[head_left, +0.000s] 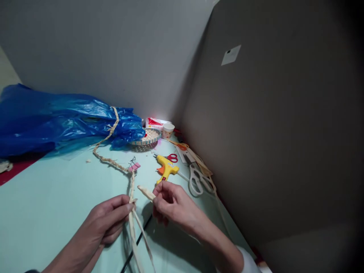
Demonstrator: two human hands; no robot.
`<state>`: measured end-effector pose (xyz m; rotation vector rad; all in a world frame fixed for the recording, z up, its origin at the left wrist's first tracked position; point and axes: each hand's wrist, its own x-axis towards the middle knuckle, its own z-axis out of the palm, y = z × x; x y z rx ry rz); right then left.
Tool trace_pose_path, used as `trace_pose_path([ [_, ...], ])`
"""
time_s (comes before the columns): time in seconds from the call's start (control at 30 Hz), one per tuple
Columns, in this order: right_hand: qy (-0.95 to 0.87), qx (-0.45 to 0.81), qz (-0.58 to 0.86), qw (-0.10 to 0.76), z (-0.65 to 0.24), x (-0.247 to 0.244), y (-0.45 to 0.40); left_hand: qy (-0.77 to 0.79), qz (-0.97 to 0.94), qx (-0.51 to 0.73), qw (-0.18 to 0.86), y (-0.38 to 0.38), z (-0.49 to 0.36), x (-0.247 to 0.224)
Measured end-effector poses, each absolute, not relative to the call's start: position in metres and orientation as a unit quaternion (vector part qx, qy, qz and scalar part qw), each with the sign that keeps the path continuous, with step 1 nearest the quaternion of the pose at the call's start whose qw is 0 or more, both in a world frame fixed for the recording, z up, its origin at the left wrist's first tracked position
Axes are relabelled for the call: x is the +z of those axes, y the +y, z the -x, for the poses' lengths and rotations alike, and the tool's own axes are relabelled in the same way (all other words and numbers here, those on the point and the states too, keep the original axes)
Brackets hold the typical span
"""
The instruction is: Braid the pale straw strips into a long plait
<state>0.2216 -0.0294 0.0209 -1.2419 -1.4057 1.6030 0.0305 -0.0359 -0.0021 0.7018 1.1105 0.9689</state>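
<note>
My left hand (112, 219) pinches a pale braided cord (132, 185) of flat natural fibre near its lower end. Loose strands (142, 231) hang from that grip toward the bottom of the view. Just to the right, my right hand (173, 201) is closed on a separate pale fibre strip (145, 192), whose tip points left toward the braid without touching it. Farther up, a pink binder clip (134, 167) sits on the cord. From there the braid runs up and left to a blue plastic bag (74, 117), around which it is looped.
A yellow glue gun (167, 167), red-handled scissors (173, 157) and white-handled scissors (197, 180) lie right of the cord. Behind them stand a woven basket (146, 142) and a paper cup (168, 130). A black cable (138, 242) crosses the table below my hands; grey partitions (256, 132) border the table.
</note>
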Motion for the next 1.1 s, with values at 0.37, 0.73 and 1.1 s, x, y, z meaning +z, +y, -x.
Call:
trace_pose_path([
  [0.37,-0.558,0.616,0.451,0.327,-0.215,0.017,-0.034,0.508,-0.339,0.4,0.684,-0.038,-0.034,-0.005],
  [0.73,-0.623,0.553,0.482,0.272,-0.212,0.012,-0.038,0.529,-0.392,0.38,0.65,-0.035,-0.031,-0.01],
  [1.1,-0.649,0.481,0.514,0.289,-0.209,0.003,-0.035,0.519,-0.39,0.363,0.669,-0.034,-0.031,-0.009],
])
